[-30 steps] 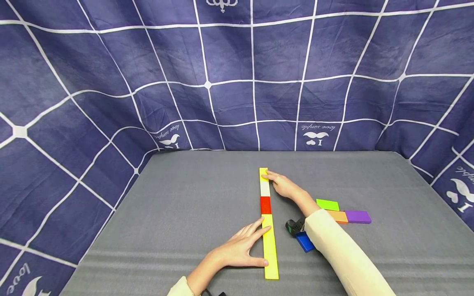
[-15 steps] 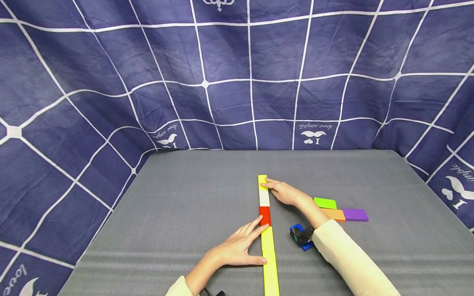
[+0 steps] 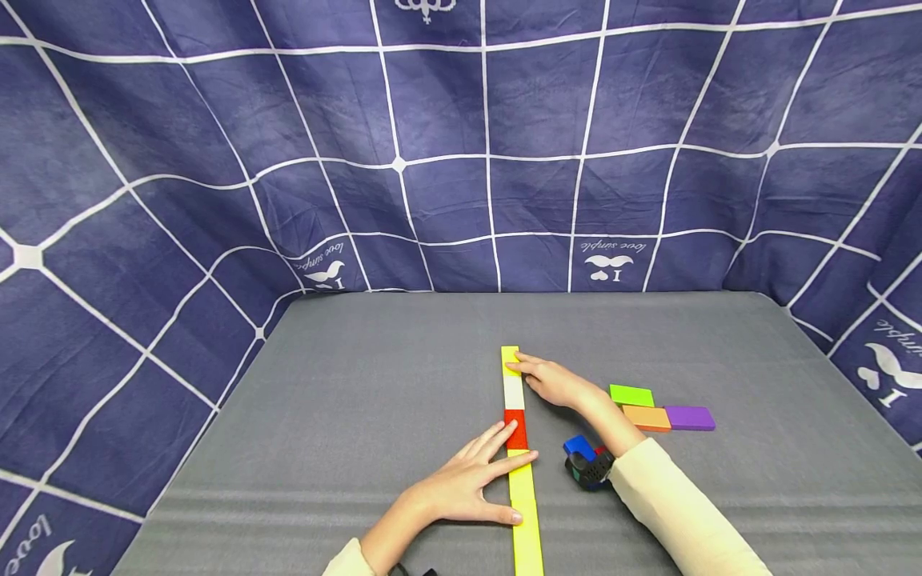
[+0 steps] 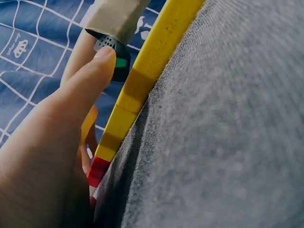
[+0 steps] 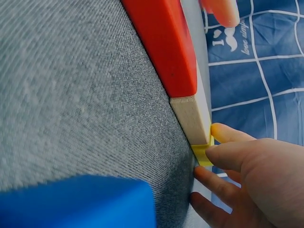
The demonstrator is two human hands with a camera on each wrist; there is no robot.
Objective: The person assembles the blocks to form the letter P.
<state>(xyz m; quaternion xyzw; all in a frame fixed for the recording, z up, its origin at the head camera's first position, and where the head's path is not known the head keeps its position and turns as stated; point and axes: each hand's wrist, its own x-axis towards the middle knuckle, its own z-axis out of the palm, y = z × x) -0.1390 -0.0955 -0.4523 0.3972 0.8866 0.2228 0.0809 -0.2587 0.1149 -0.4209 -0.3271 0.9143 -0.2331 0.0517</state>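
A straight row runs toward the person in the head view: a far yellow block (image 3: 510,358), a white one (image 3: 514,392), a red one (image 3: 515,436) and long yellow pieces (image 3: 524,500). My left hand (image 3: 468,486) lies spread over the row, with fingertips on the red block and near yellow piece and the thumb at the yellow's left edge. Straight fingers of my right hand (image 3: 551,380) touch the far yellow block. In the right wrist view, that hand (image 5: 256,175) is at the yellow end (image 5: 203,154), past the pale block (image 5: 192,116).
Right of the row lies a blue block (image 3: 579,446), partly covered by the black wrist camera (image 3: 589,470), with a bit of red beside it. Farther right are green (image 3: 631,395), orange (image 3: 647,418) and purple (image 3: 690,418) blocks. A patterned blue curtain (image 3: 446,200) hangs behind the grey table (image 3: 360,384).
The whole row has slid toward the person, and my right hand has moved the same way with it. My left hand has stayed nearly in place, its fingertips now partly over the red block.
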